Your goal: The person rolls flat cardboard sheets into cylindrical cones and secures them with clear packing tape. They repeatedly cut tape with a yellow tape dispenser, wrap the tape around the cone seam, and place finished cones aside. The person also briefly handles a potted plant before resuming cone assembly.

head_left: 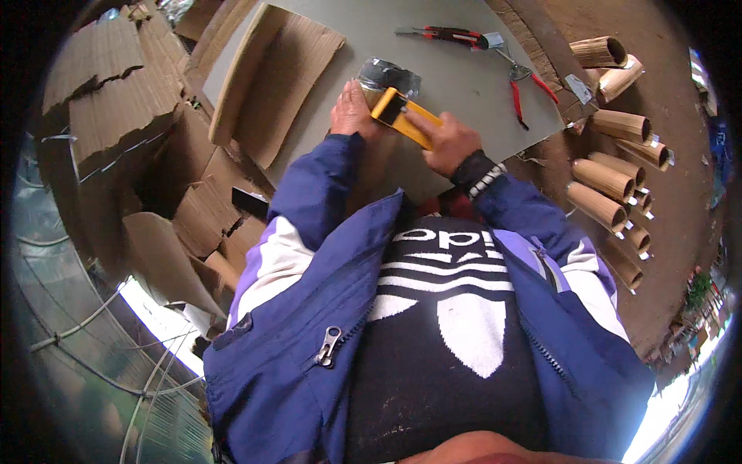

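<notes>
My right hand (pixel 452 145) is closed round a yellow hand tool (pixel 408 120) with a black panel near its head; its exact kind is unclear. That head reaches leftward over a brown cardboard roll (pixel 372 98), which is partly hidden under my hands. From the roll's far end sticks a black cylinder (pixel 390 76) with a shiny, plastic-like surface. My left hand (pixel 352 112) grips the roll's left side, fingers pointing away from me and thumb out of sight.
A curved cardboard sheet (pixel 297 73) rests at the table's (pixel 471 93) left. Farther right lie a red-and-black utility knife (pixel 456 35) and red-handled pliers (pixel 522 81). Several cardboard tubes (pixel 607 179) stand on the right-hand ground. Cardboard sheets (pixel 124 100) are stacked on the left.
</notes>
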Demonstrator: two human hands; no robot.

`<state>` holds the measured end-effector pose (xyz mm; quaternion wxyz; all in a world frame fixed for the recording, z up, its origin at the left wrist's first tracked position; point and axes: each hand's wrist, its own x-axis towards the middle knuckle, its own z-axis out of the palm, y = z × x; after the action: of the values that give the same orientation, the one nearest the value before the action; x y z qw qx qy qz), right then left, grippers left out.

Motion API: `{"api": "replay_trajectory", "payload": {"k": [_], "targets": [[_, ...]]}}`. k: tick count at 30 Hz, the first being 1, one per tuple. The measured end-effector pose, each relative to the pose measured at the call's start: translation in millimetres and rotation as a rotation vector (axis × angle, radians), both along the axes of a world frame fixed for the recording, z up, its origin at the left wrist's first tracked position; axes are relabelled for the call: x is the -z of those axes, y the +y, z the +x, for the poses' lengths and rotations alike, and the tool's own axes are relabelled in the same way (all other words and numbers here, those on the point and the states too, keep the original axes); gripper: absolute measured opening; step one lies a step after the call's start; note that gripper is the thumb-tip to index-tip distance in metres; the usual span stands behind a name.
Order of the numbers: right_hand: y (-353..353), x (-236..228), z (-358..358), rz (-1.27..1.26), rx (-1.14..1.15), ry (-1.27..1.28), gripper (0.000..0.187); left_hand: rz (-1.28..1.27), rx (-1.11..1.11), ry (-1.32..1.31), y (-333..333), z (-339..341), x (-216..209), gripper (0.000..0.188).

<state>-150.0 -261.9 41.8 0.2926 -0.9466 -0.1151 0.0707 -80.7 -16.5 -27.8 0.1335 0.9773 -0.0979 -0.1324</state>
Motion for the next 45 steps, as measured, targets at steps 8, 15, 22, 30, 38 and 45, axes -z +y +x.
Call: {"api": "replay_trajectory", "payload": {"k": [8, 15, 22, 30, 38, 45], "targets": [[-46, -74, -5, 0.054, -0.140, 0.021, 0.063, -0.044, -0.291, -0.095, -33, -3, -17, 0.109], [-130, -59, -45, -0.100, -0.143, 0.015, 0.056, -0.155, -0.339, 0.081, -28, 6, -40, 0.118], [-45, 39, 26, -0.169, -0.203, 0.296, 0.051, -0.447, -0.225, 0.330, 33, 53, 2, 0.115], [-12, 48, 35, -0.162, -0.146, 0.117, 0.046, -0.665, -0.258, 0.606, 54, 70, 13, 0.095], [-98, 6, -100, -0.072, 0.030, 0.207, 0.063, -0.901, -0.033, 0.973, -30, 11, 45, 0.086], [-27, 9, -45, 0.038, 0.049, -0.029, 0.063, -0.297, 0.137, 0.318, 17, 16, -4, 0.099]]}}
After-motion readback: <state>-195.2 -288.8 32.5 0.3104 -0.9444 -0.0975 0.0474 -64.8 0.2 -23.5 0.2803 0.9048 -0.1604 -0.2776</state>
